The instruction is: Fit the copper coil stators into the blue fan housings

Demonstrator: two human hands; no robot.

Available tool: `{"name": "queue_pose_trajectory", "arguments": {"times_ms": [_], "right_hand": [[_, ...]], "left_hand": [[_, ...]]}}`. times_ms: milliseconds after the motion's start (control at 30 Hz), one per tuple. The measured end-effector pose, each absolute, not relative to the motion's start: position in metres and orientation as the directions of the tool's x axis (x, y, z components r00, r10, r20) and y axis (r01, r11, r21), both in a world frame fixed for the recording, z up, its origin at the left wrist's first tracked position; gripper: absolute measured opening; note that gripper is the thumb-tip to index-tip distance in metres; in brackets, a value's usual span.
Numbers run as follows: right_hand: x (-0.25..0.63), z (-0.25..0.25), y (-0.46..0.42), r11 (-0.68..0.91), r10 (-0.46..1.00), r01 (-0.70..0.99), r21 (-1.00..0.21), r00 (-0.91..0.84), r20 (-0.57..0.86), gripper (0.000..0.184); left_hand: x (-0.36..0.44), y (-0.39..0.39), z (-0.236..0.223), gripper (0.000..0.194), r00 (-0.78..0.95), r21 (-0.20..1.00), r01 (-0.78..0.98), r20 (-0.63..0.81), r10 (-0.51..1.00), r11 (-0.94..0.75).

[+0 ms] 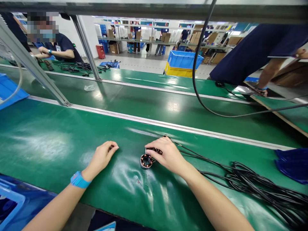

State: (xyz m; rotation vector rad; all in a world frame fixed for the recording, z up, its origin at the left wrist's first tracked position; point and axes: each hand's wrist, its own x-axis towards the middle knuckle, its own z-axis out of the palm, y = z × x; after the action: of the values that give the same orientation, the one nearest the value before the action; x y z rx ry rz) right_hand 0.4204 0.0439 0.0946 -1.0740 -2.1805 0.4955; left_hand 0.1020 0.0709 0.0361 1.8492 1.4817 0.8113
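Blue bin point(9, 205): near left corner, beside the mat, within reach of the left arm.
Wristband point(79, 180): blue strap on the left wrist, probably an antistatic strap, since wound parts are being handled.
Left hand point(103, 156): resting on the green mat point(48, 141), fingers curled loosely inward; nothing can be seen in it, and whether it pinches some small part cannot be told.
Stator ring point(146, 160): small round core with copper windings, lying flat on the mat between the hands, just beside the right hand's fingertips.
Right hand point(168, 154): fingers bent down over a second small part next to the ring, apparently pinching it; the thing itself is mostly hidden.
Black cables point(252, 184): thin leads running right from under the right hand into a loose pile, kept off the working spot.
Blue cloth point(292, 163): far right edge.
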Motion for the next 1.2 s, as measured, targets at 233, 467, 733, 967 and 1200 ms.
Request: {"name": "queue_pose_trajectory", "arguments": {"times_ms": [233, 467, 733, 967, 1200], "right_hand": [[0.372, 0.079, 0.058, 0.622, 0.756, 0.377, -0.686, -0.516, 0.402, 0.010], [0.406, 0.089, 0.069, 0.521, 0.822, 0.487, -0.701, -0.508, 0.257, 0.009], [0.422, 0.090, 0.071, 0.428, 0.843, 0.634, -0.644, -0.538, 0.030, 0.011], [0.422, 0.084, 0.073, 0.420, 0.841, 0.635, -0.648, -0.541, 0.014, 0.011], [0.422, 0.082, 0.073, 0.417, 0.835, 0.644, -0.641, -0.550, -0.009, 0.009]], "left_hand": [[0.166, 0.039, 0.039, 0.033, 0.210, 0.985, 0.164, 0.017, 0.978, -0.053], [0.166, 0.029, 0.028, 0.019, 0.241, 0.940, 0.244, 0.180, 0.954, -0.239], [0.177, 0.014, 0.024, 0.036, 0.556, 0.382, 0.473, 0.570, 0.605, -0.794], [0.176, 0.015, 0.023, 0.039, 0.567, 0.382, 0.485, 0.547, 0.615, -0.787], [0.176, 0.016, 0.024, 0.038, 0.581, 0.381, 0.503, 0.516, 0.629, -0.776]]}}
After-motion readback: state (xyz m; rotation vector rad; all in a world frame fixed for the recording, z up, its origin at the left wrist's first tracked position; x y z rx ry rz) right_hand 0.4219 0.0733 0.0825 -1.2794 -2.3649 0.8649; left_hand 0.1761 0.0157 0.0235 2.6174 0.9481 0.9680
